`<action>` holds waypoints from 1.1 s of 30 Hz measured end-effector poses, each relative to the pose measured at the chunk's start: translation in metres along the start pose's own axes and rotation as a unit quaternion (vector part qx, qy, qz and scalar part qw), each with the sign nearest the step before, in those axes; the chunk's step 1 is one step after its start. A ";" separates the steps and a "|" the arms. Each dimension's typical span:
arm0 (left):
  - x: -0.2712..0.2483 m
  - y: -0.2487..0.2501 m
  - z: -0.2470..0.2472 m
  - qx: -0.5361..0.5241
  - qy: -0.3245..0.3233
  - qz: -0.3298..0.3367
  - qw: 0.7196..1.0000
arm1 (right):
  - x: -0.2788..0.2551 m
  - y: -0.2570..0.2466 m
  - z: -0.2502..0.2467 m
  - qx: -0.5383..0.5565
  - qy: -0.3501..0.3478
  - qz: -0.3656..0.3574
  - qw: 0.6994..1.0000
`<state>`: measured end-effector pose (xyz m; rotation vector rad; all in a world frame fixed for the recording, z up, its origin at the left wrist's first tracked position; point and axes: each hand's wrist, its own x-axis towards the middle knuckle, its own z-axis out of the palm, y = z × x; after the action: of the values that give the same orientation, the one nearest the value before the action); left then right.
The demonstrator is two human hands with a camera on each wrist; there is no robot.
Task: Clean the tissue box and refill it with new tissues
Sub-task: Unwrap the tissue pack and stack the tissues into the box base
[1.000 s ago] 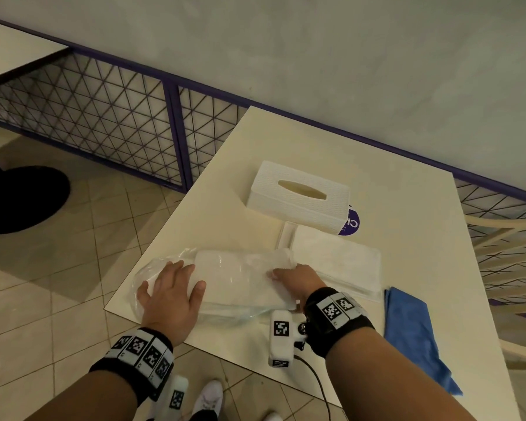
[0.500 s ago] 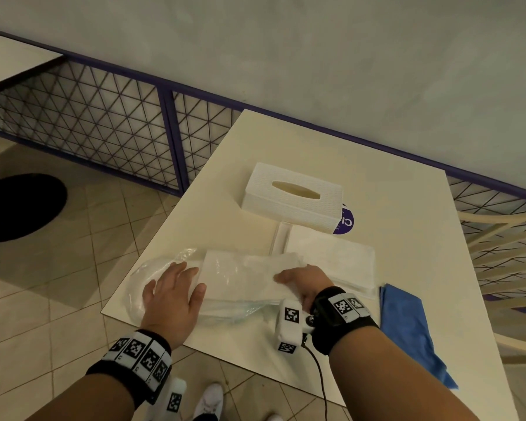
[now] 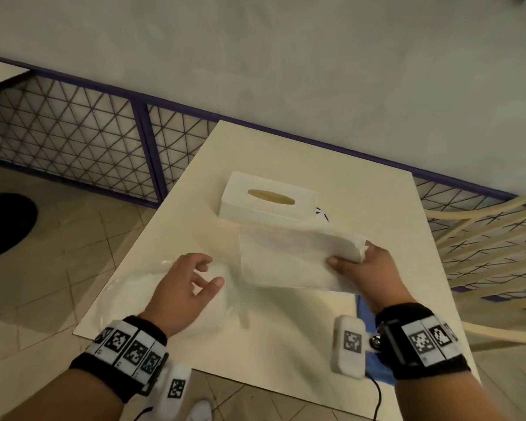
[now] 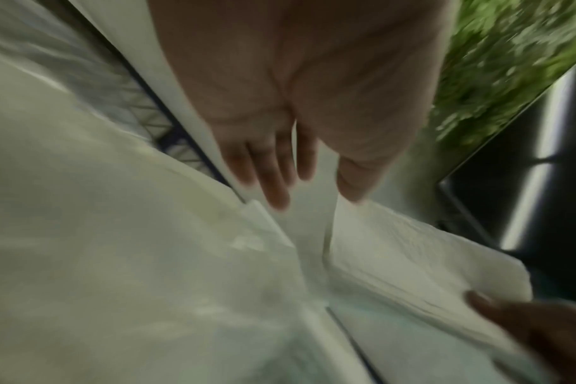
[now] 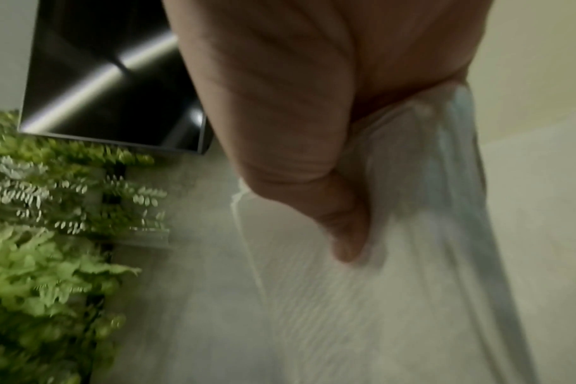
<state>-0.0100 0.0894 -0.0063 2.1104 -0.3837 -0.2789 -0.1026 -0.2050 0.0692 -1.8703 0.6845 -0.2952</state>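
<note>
The white tissue box (image 3: pixel 268 202) with an oval slot stands on the cream table (image 3: pixel 286 147). My right hand (image 3: pixel 356 264) grips one end of a thick stack of white tissues (image 3: pixel 292 256), thumb on top, and holds it lifted in front of the box. The right wrist view shows that thumb pressed into the tissue stack (image 5: pixel 346 298). My left hand (image 3: pixel 208 273) is open with relaxed fingers above the empty clear plastic wrapper (image 3: pixel 152 287). In the left wrist view its fingers (image 4: pixel 273 181) point straight toward the tissue stack (image 4: pixel 395 259), and the wrapper (image 4: pixel 115 233) lies below.
A blue cloth (image 3: pixel 377 375) lies under my right wrist near the table's front edge. A purple sticker (image 3: pixel 323 214) peeks out behind the box. A cream chair (image 3: pixel 483 238) stands at the right and a purple mesh railing (image 3: pixel 73 141) at the left.
My right hand has drawn the tissue stack out of the plastic wrapper and lifted it to the right. The left hand has come off the wrapper, its fingers loosened.
</note>
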 end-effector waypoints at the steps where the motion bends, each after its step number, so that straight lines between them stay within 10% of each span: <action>1: 0.005 0.012 0.006 -0.057 -0.041 -0.010 0.998 | -0.003 0.000 -0.008 0.043 0.000 -0.002 0.999; 9: 0.023 0.046 0.067 -0.514 -0.283 -0.205 0.784 | -0.026 0.043 -0.031 0.208 -0.007 0.042 0.977; 19: 0.019 0.024 0.097 -0.211 -0.200 -0.051 0.955 | -0.037 0.119 -0.021 0.042 -0.089 0.074 0.992; 33: 0.018 0.005 0.117 -0.037 -0.169 -0.081 0.982 | -0.036 0.141 -0.014 -0.038 -0.059 0.102 0.992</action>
<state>-0.0339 -0.0104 -0.0652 2.0252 -0.3917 -0.7419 -0.1837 -0.2317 -0.0492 -1.8543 0.8074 -0.0262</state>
